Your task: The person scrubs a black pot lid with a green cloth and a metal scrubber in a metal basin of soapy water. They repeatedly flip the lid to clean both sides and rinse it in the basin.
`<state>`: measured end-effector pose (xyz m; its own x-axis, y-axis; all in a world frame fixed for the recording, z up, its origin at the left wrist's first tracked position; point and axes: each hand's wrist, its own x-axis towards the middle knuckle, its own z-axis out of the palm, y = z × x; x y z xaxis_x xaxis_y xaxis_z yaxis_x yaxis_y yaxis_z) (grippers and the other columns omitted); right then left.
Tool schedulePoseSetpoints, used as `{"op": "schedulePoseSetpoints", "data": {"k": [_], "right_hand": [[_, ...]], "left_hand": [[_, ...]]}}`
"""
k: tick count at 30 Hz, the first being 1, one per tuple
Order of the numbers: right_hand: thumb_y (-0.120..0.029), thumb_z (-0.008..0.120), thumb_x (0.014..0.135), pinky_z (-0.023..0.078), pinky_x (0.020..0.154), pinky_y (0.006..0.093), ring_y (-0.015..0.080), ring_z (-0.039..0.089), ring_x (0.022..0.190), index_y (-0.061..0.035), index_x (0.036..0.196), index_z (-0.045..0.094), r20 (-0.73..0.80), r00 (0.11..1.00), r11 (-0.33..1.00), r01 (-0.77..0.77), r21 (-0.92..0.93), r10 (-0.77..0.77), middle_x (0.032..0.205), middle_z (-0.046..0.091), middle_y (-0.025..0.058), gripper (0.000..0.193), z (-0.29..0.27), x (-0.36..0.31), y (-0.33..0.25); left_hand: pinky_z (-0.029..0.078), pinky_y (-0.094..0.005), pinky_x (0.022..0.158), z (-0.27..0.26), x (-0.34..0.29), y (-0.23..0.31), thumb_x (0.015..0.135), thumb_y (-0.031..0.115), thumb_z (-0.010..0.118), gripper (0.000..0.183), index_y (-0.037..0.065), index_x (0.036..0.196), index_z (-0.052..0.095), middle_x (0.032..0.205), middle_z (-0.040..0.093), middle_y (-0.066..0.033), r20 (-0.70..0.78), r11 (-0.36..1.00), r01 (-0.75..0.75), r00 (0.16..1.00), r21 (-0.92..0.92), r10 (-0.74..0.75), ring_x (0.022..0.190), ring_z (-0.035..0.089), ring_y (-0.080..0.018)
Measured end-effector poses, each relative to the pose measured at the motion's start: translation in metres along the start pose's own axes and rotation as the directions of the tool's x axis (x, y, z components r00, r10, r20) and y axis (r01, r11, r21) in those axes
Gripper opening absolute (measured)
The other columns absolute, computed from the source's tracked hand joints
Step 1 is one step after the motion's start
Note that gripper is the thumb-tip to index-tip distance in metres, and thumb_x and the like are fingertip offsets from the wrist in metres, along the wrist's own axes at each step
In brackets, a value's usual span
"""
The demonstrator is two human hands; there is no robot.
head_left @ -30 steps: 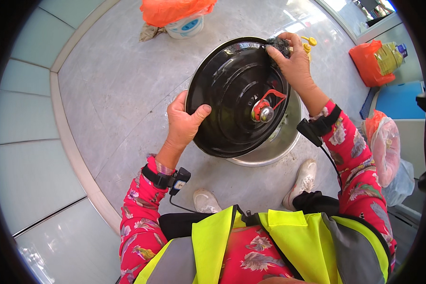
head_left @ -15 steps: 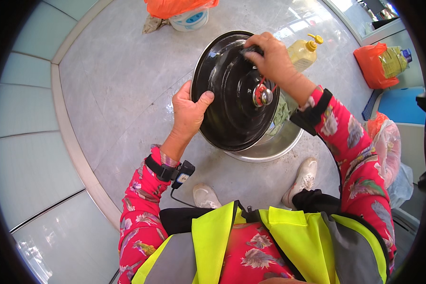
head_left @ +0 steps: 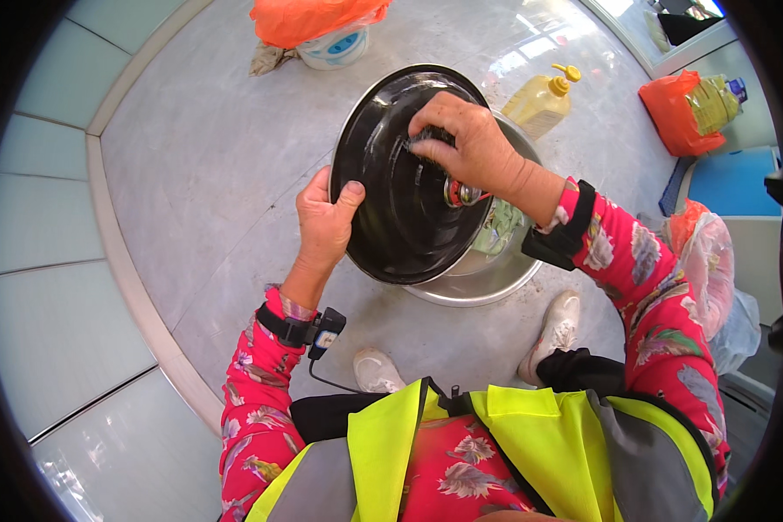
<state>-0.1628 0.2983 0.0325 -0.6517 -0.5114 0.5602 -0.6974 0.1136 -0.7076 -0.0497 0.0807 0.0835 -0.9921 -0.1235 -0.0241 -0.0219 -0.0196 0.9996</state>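
A round black pot lid (head_left: 387, 230) with a silver rim is held tilted over a metal basin (head_left: 483, 291). My left hand (head_left: 324, 224) grips its left edge, thumb on the black face and fingers behind. My right hand (head_left: 474, 148) pinches a dark, wiry scouring pad (head_left: 428, 136) against the wet upper part of the lid. Just below that hand sits a metal knob (head_left: 464, 193) with a red cord around it. Inside the basin, partly hidden by the lid, lies a pale green cloth (head_left: 500, 229).
A yellow pump bottle (head_left: 538, 104) stands beyond the basin on the grey floor. At the far left is a white tub (head_left: 335, 50) under an orange bag (head_left: 313, 19). Along the right are another orange bag (head_left: 674, 113), a blue-topped box (head_left: 739, 183) and a clear plastic bag (head_left: 713, 270).
The lid and both hands have shifted left. My right hand with the scouring pad has moved down and left over the lid, and more of the basin shows at the right.
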Motion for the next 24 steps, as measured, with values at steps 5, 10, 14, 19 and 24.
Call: {"op": "schedulePoseSetpoints", "data": {"k": [5, 10, 14, 19, 24], "right_hand": [[-0.019, 0.068, 0.078, 0.048, 0.079, 0.0321, 0.0197, 0.061, 0.088, -0.0083, 0.097, 0.064, -0.170, 0.757, 0.768, -0.640, -0.002, 0.631, 0.093, 0.064, 0.0088, 0.022, -0.042, -0.020, 0.053], [-0.021, 0.064, 0.084, 0.046, 0.084, 0.0294, 0.0138, 0.058, 0.092, -0.0054, 0.111, 0.057, 0.096, 0.582, 0.286, -0.528, 0.800, 0.808, 0.101, 0.062, 0.0041, 0.032, -0.055, -0.073, 0.075], [-0.013, 0.063, 0.082, 0.048, 0.075, 0.0257, 0.0123, 0.060, 0.083, -0.0042, 0.108, 0.055, 0.146, 0.576, 0.122, -0.401, 0.908, 0.804, 0.095, 0.062, 0.0035, 0.029, -0.042, -0.080, 0.050], [-0.004, 0.065, 0.075, 0.050, 0.068, 0.0256, 0.0115, 0.060, 0.074, -0.0024, 0.101, 0.055, 0.055, 0.606, 0.255, -0.413, 0.875, 0.793, 0.085, 0.062, 0.0041, 0.029, -0.045, -0.062, 0.019], [-0.005, 0.069, 0.075, 0.050, 0.067, 0.0234, 0.0103, 0.060, 0.074, -0.0011, 0.103, 0.054, 0.092, 0.671, 0.355, -0.498, 0.791, 0.736, 0.085, 0.062, 0.0040, 0.032, -0.054, -0.050, 0.001]], "left_hand": [[0.048, -0.0266, 0.079, -0.019, 0.000, 0.000, 0.087, 0.015, 0.064, 0.028, -0.002, 0.109, 0.056, 0.100, 0.062, -0.0048, -0.028, 0.990, 0.002, 1.000, -0.139, -0.006, 0.087, 0.057, -0.0119], [0.050, -0.0290, 0.079, -0.037, -0.002, -0.004, 0.091, 0.018, 0.058, 0.028, -0.001, 0.112, 0.054, 0.104, 0.061, -0.0069, -0.071, 0.960, 0.024, 0.996, -0.277, -0.046, 0.089, 0.059, -0.0152], [0.050, -0.0308, 0.081, -0.047, -0.001, -0.016, 0.092, 0.021, 0.057, 0.030, 0.000, 0.113, 0.054, 0.107, 0.061, -0.0073, -0.064, 0.953, 0.069, 0.994, -0.295, -0.092, 0.092, 0.059, -0.0161], [0.046, -0.0307, 0.085, -0.067, -0.004, -0.025, 0.086, 0.025, 0.066, 0.043, -0.003, 0.117, 0.053, 0.111, 0.061, -0.0079, -0.036, 0.980, 0.197, 0.980, -0.011, -0.197, 0.095, 0.058, -0.0160], [0.047, -0.0286, 0.083, -0.061, 0.009, -0.001, 0.072, 0.020, 0.077, 0.049, -0.004, 0.109, 0.057, 0.101, 0.064, -0.0065, 0.103, 0.967, 0.059, 0.991, 0.249, -0.087, 0.091, 0.058, -0.0138]]}}
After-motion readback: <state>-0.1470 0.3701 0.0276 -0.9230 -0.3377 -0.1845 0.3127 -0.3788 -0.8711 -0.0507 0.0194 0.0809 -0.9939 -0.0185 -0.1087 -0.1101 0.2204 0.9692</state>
